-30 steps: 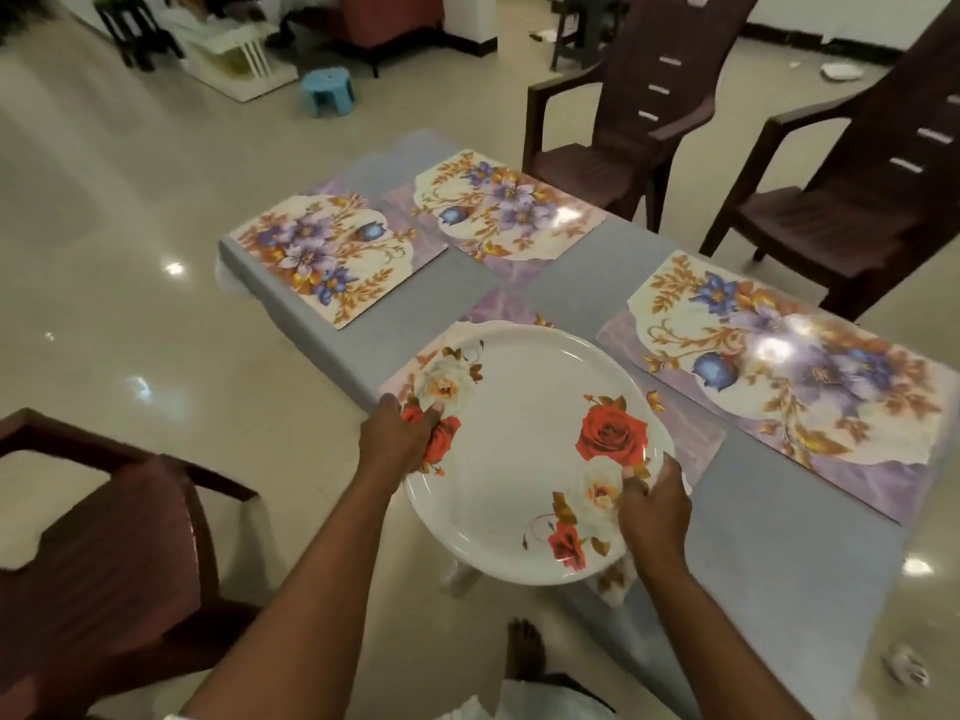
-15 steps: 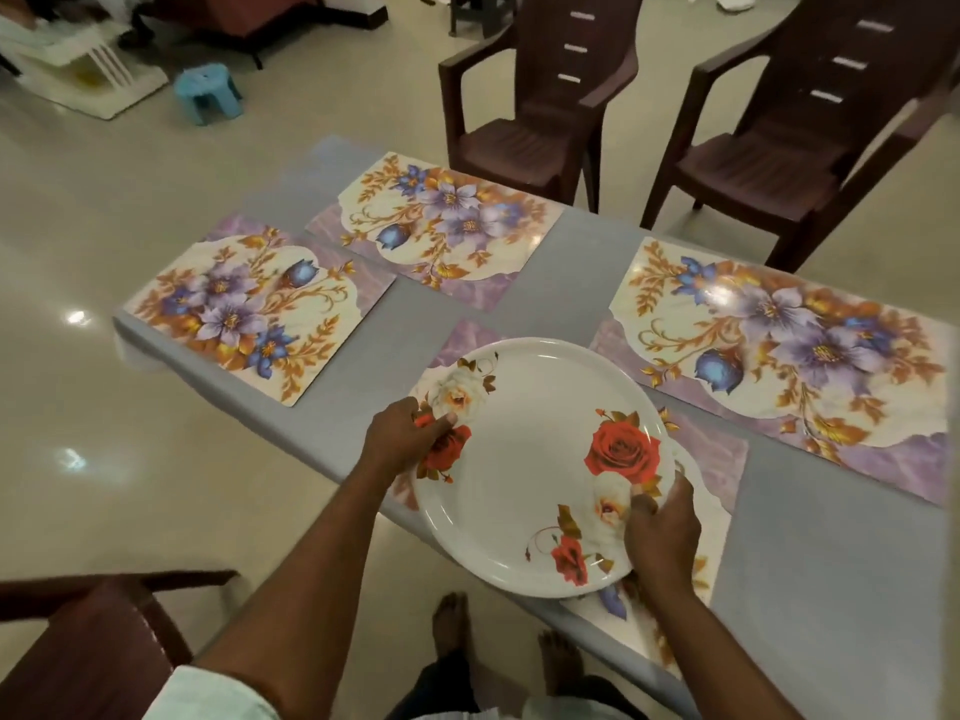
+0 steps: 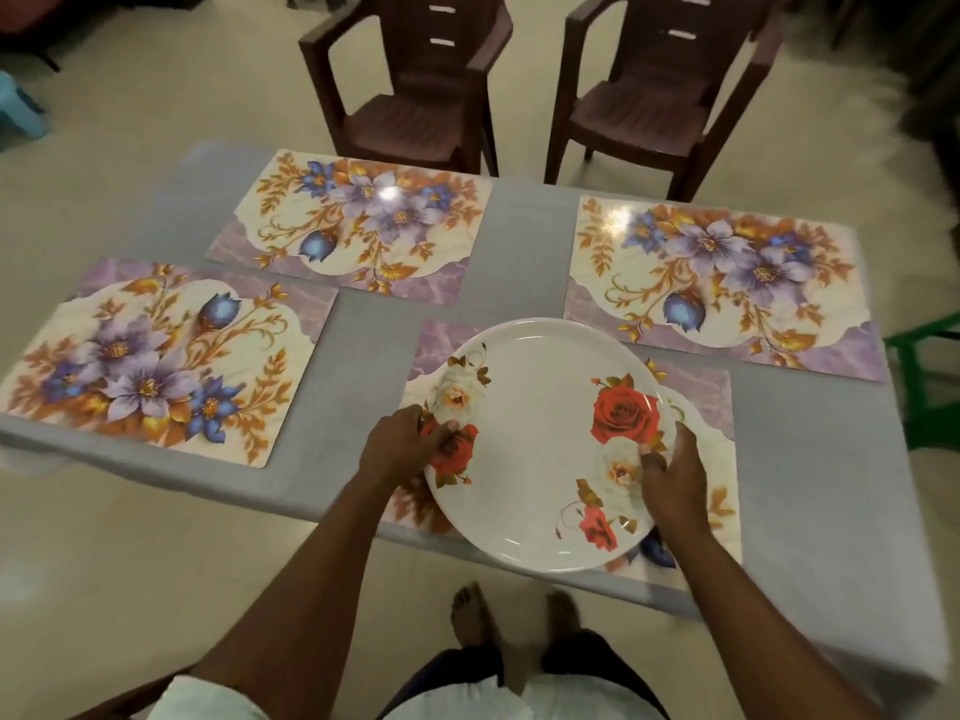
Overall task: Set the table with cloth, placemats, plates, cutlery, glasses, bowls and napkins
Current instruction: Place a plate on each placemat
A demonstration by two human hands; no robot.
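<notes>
A large white plate (image 3: 540, 439) printed with red and white roses lies over the near right placemat (image 3: 701, 407). My left hand (image 3: 402, 446) grips its left rim with the thumb on top. At the right rim, my right hand (image 3: 672, 472) holds the plate the same way. A grey cloth (image 3: 519, 262) covers the table. Three more floral placemats lie on it: near left (image 3: 156, 356), far left (image 3: 353, 226) and far right (image 3: 727, 272). The plate's near edge juts slightly past the table's front edge.
Two dark brown plastic chairs (image 3: 410, 90) (image 3: 660, 80) stand behind the table's far side. A green frame (image 3: 930, 376) shows at the right edge. My bare feet (image 3: 514, 615) stand on the cream floor just before the table.
The view has swung round so the table sits squarely in front. The plate, held in both hands, has moved further onto the near right placemat.
</notes>
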